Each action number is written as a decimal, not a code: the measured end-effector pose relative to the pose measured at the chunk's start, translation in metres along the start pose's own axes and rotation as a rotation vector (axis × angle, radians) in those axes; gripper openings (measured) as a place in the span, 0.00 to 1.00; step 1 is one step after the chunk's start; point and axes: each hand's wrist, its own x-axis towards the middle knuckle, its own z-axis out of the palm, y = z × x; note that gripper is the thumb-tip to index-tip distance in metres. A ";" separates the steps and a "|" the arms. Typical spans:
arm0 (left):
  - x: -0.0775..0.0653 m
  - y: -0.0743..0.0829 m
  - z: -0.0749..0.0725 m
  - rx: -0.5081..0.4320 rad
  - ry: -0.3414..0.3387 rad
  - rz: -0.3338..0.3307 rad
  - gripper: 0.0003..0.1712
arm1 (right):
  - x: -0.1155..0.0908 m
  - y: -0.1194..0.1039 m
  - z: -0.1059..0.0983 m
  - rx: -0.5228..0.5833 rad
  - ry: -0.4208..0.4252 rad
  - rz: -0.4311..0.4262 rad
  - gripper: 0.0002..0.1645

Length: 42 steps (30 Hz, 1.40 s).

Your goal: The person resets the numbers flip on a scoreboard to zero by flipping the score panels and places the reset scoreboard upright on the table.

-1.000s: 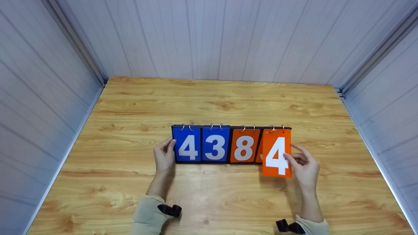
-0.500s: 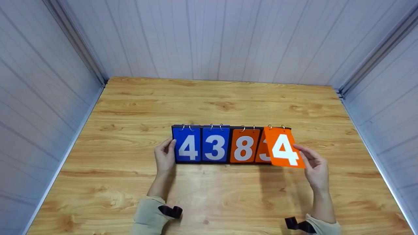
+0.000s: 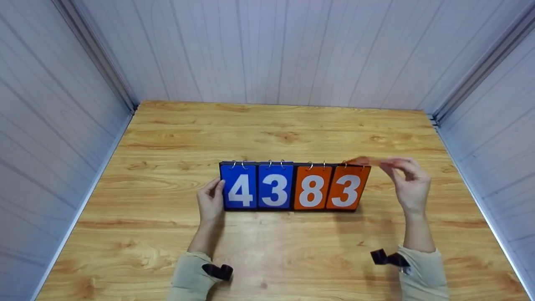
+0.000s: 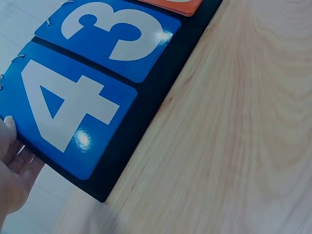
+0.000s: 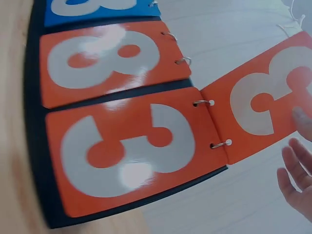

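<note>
A flip scoreboard (image 3: 291,188) with a black backing stands on the table, its cards reading 4 and 3 in blue, then 8 and 3 in orange. My left hand (image 3: 211,200) grips its left edge, thumb at the front beside the blue 4 card (image 4: 73,109). At the other end, my right hand (image 3: 411,184) pinches a raised orange card (image 5: 273,95) by its edge. That card is still on its two rings, seen nearly edge-on in the head view, and its side facing the right wrist camera bears a 3. Below it lies the orange 3 card (image 3: 346,190).
The wooden table (image 3: 276,129) runs back to a white panelled wall (image 3: 267,50), with side walls at left and right. Metal rings (image 5: 183,60) join the cards to the board's top edge. Black wrist straps (image 3: 217,271) sit on both sleeves.
My right hand has lifted the orange 4 card up and to the right on its rings, uncovering the orange 3 card fully. The left hand keeps its place on the scoreboard.
</note>
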 end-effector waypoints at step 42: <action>0.003 -0.003 0.000 0.114 -0.030 0.088 0.08 | 0.051 0.081 -0.004 -0.732 -0.121 0.353 0.15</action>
